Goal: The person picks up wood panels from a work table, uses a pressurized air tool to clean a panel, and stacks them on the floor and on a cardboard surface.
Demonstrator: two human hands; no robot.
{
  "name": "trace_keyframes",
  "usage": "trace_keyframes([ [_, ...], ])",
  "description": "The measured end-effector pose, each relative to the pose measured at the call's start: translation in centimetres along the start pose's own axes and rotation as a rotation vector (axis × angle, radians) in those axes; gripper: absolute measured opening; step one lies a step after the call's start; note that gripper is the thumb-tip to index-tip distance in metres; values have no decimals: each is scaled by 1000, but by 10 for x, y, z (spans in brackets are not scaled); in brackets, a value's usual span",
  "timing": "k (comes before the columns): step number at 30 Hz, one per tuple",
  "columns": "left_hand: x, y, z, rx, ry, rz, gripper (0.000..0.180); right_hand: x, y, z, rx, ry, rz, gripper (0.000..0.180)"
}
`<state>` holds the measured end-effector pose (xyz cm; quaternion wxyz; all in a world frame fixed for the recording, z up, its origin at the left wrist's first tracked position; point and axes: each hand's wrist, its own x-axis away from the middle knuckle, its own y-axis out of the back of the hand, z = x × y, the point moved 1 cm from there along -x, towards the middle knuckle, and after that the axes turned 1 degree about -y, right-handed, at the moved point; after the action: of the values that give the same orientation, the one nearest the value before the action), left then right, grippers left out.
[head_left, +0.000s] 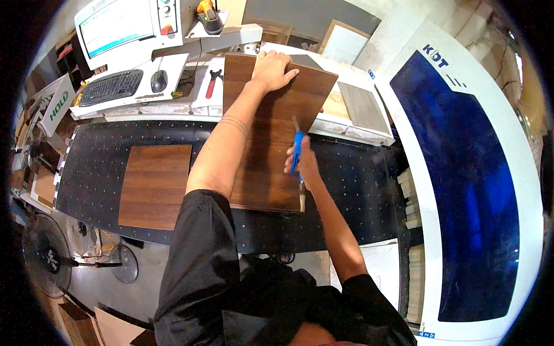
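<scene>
A dark brown wood-grain panel [265,173] stands tilted on the black worktable in front of me. My left hand [271,72] grips its far top edge, fingers curled over it and thumb along the face. In my right hand [306,164] is a blue utility knife [298,151], its blade pointing away from me beside the panel's right edge. Blur hides whether the blade touches that edge. A pale strip hangs at the panel's near right corner. To the left, a smaller brown board [154,185] lies flat on the table.
Behind the black studded worktable [95,167] are a monitor [118,29], a keyboard [111,87], a mouse [158,81] and a red-handled tool [213,85]. A grey board [365,106] lies back right. A large white machine with a blue window [467,190] borders the right; a fan [49,256] stands lower left.
</scene>
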<state>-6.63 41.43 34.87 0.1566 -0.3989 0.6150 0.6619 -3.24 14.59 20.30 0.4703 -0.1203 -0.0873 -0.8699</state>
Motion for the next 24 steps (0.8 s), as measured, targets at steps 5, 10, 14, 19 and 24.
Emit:
trace_keyframes([
  [5, -2, 1, -3, 27, 62, 53, 47, 7, -5, 43, -51, 580, -96, 72],
  [10, -4, 1, -4, 27, 23, -5, 47, -9, -3, -3, -45, 245, -33, 85],
  [14, -3, 4, -7, 27, 34, 3, 48, -5, -5, -50, 229, -152, 30, 87],
  [19, -3, 2, -7, 38, 27, 27, 48, -1, -1, -21, 91, 17, -108, 85],
  [24, -1, -3, 3, 60, 34, -6, 47, 33, -10, 57, -48, 479, -159, 74],
])
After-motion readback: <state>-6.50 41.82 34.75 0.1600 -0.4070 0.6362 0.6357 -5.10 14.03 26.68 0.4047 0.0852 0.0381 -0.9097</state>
